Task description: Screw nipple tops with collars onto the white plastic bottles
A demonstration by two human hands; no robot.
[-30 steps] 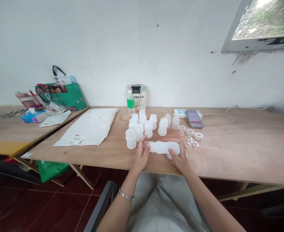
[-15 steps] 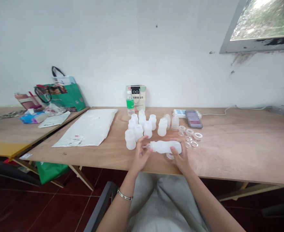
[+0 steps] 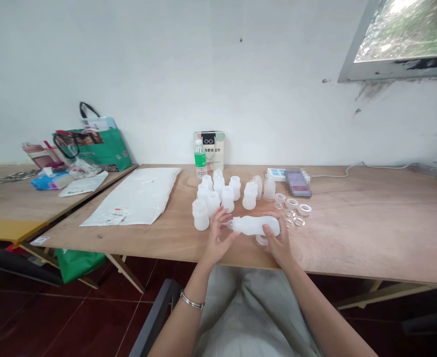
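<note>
My right hand grips a milky white baby bottle around its base, holding it on its side over the table's front edge. From its left end a clear nipple points at my left hand. The left hand's thumb and fingers are spread around that end; whether a fingertip touches the nipple cannot be made out. Just behind stand several white bottles in a cluster. Clear domed caps stand to their right, near several white collar rings and clear discs. Another ring lies partly hidden under the held bottle.
A water bottle and a paper bag stand against the wall. A white mailing bag lies at left, a phone-like blurred object at back right. A green bag and tissues rest on the left table.
My left thumb and fingers have opened away from the nipple end of the bottle. My right hand keeps its grip, and the bottle has barely moved.
</note>
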